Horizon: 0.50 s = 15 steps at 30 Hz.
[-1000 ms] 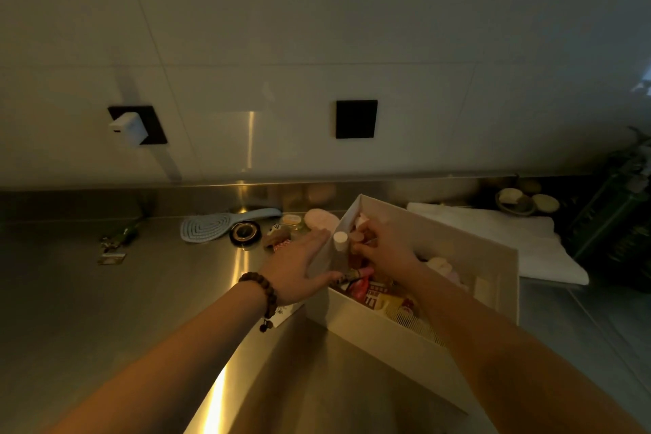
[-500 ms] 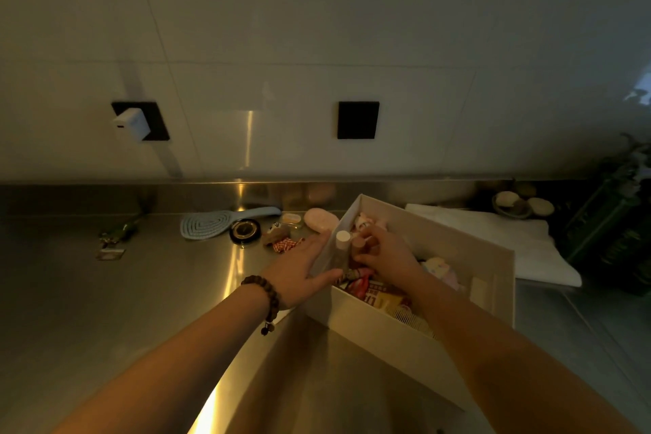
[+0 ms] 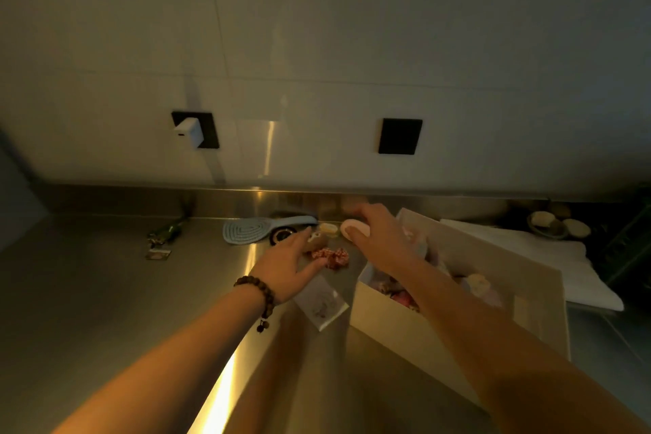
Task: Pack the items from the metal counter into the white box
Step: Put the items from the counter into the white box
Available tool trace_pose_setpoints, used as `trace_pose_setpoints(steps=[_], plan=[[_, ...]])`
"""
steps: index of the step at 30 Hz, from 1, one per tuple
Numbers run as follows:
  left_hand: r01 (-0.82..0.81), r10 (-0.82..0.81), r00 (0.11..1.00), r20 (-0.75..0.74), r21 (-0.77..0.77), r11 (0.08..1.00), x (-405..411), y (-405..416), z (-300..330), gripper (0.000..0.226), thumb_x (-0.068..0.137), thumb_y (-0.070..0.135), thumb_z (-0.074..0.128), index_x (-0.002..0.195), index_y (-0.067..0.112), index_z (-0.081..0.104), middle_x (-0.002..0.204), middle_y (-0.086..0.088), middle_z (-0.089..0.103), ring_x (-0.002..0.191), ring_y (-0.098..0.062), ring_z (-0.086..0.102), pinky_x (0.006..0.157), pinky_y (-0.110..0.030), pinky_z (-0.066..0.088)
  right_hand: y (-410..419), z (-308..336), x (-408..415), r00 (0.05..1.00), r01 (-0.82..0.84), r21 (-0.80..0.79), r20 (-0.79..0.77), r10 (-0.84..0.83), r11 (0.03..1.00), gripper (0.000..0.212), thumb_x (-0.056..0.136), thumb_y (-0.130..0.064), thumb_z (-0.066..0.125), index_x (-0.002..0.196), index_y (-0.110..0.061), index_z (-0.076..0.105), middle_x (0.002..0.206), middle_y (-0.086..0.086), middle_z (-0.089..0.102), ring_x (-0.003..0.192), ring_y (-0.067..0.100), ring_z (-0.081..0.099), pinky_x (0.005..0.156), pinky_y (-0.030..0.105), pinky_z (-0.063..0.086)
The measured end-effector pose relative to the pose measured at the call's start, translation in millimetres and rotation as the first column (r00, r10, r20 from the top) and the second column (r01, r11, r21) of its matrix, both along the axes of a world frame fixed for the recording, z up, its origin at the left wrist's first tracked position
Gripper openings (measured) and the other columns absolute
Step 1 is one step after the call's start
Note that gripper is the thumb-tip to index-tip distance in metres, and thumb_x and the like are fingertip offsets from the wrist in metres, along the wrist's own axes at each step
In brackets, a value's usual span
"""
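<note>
The white box (image 3: pixel 387 322) stands on the metal counter (image 3: pixel 105 292) at the right, with several small items inside. My right hand (image 3: pixel 382 240) reaches out past the box's left corner, and its fingers curl over a pink oval item (image 3: pixel 354 228) that lies on the counter. My left hand (image 3: pixel 289 266), with a bead bracelet on the wrist, is flat and open, holding nothing. Its fingertips are at a small brown item (image 3: pixel 317 240) and a red checked scrunchie (image 3: pixel 333 256). A clear packet (image 3: pixel 321 303) lies beside the box.
A blue hairbrush (image 3: pixel 246 230), a black round item (image 3: pixel 281 235) and a small cream jar (image 3: pixel 328 227) lie near the back wall. Keys with a tag (image 3: pixel 160 243) sit at the left. A white towel (image 3: pixel 528 257) and a dish (image 3: pixel 553 222) lie right of the box.
Both hands have left the box. My right hand came out of it and moved left to the pink oval item. My left hand let go of the box's wall and moved towards the small items.
</note>
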<state>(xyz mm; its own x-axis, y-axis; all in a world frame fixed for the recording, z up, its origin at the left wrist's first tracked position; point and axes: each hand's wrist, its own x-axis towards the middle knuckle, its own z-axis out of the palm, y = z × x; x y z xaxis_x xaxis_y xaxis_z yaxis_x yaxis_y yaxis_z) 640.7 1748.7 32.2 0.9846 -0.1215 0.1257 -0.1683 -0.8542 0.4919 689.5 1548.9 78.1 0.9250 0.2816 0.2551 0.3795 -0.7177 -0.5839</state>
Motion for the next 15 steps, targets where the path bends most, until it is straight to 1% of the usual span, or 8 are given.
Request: trace_pose_setpoints(steps=[1, 2, 4, 5, 7, 10, 13, 15], plan=[[-0.027, 0.027, 1.000, 0.006, 0.025, 0.999, -0.2, 13.6, -2.5, 0.077, 0.086, 0.065, 0.041, 0.147, 0.022, 0.022, 0.149, -0.001, 0.034, 0.132, -0.017, 0.037, 0.108, -0.033, 0.033, 14.8, -2.1, 0.9, 1.000, -0.017, -0.016, -0.005, 0.016, 1.000, 0.033, 0.089, -0.025, 0.059, 0.121, -0.018, 0.056, 0.122, 0.005, 0.051, 0.109, 0.019, 0.051, 0.086, 0.023, 0.039], [-0.051, 0.051, 0.999, 0.009, 0.041, 0.998, -0.5, 27.8, -5.4, 0.078, 0.086, 0.065, 0.040, 0.147, 0.021, 0.023, 0.149, -0.002, 0.034, 0.133, -0.018, 0.036, 0.108, -0.032, 0.031, 29.9, -5.7, 2.3, 1.000, -0.026, -0.032, -0.012, 0.026, 0.999, 0.032, 0.089, -0.025, 0.059, 0.120, -0.017, 0.057, 0.122, 0.006, 0.051, 0.108, 0.019, 0.052, 0.083, 0.021, 0.040], [-0.100, 0.099, 0.995, 0.008, 0.063, 0.993, -1.0, 56.8, -12.3, 0.078, 0.086, 0.065, 0.039, 0.148, 0.021, 0.022, 0.150, -0.003, 0.032, 0.134, -0.019, 0.034, 0.108, -0.032, 0.029, 60.4, -15.4, 4.1, 0.998, -0.042, -0.032, -0.038, 0.041, 0.999, 0.030, 0.088, -0.026, 0.061, 0.116, -0.019, 0.059, 0.121, 0.004, 0.051, 0.104, 0.017, 0.053, 0.075, 0.013, 0.037], [-0.127, 0.127, 0.992, 0.005, 0.074, 0.989, -1.8, 71.3, -16.0, 0.077, 0.087, 0.064, 0.039, 0.148, 0.021, 0.021, 0.150, -0.004, 0.032, 0.135, -0.020, 0.033, 0.108, -0.033, 0.028, 76.3, -21.5, 5.1, 0.997, -0.056, -0.027, -0.055, 0.054, 0.998, 0.029, 0.087, -0.026, 0.062, 0.116, -0.018, 0.060, 0.120, 0.005, 0.051, 0.103, 0.018, 0.053, 0.077, 0.015, 0.038], [-0.183, 0.185, 0.983, -0.008, 0.102, 0.978, -2.6, 100.1, -23.8, 0.077, 0.088, 0.063, 0.040, 0.148, 0.020, 0.019, 0.151, -0.006, 0.030, 0.135, -0.022, 0.032, 0.109, -0.034, 0.028, 106.8, -36.0, 8.8, 0.992, -0.092, -0.043, -0.092, 0.088, 0.995, 0.030, 0.087, -0.024, 0.063, 0.116, -0.015, 0.061, 0.120, 0.007, 0.051, 0.105, 0.021, 0.054, 0.087, 0.025, 0.039], [-0.253, 0.262, 0.964, -0.045, 0.141, 0.957, -1.8, 144.2, -36.0, 0.077, 0.087, 0.062, 0.041, 0.148, 0.021, 0.018, 0.151, -0.007, 0.030, 0.135, -0.022, 0.031, 0.110, -0.036, 0.028, 145.2, -58.1, 17.7, 0.982, -0.125, -0.103, -0.158, 0.108, 0.987, 0.030, 0.087, -0.025, 0.063, 0.115, -0.014, 0.061, 0.119, 0.009, 0.051, 0.107, 0.024, 0.052, 0.090, 0.030, 0.040], [-0.320, 0.333, 0.941, -0.061, 0.156, 0.935, 2.7, 187.1, -51.4, 0.080, 0.085, 0.061, 0.044, 0.147, 0.019, 0.018, 0.150, -0.008, 0.030, 0.135, -0.024, 0.030, 0.110, -0.037, 0.026, 172.0, -79.6, 30.9, 0.975, -0.111, -0.151, -0.206, 0.079, 0.982, 0.028, 0.087, -0.026, 0.062, 0.112, -0.014, 0.059, 0.117, 0.011, 0.052, 0.108, 0.028, 0.051, 0.090, 0.033, 0.043], [-0.371, 0.385, 0.920, -0.080, 0.145, 0.917, 9.1, 211.3, -61.0, 0.084, 0.083, 0.062, 0.046, 0.148, 0.019, 0.015, 0.151, -0.007, 0.027, 0.137, -0.024, 0.027, 0.111, -0.039, 0.023, 184.1, -91.6, 41.0, 0.974, -0.060, -0.176, -0.224, 0.020, 0.982, 0.034, 0.086, -0.025, 0.063, 0.118, -0.014, 0.054, 0.123, 0.012, 0.050, 0.114, 0.029, 0.048, 0.094, 0.034, 0.041]])
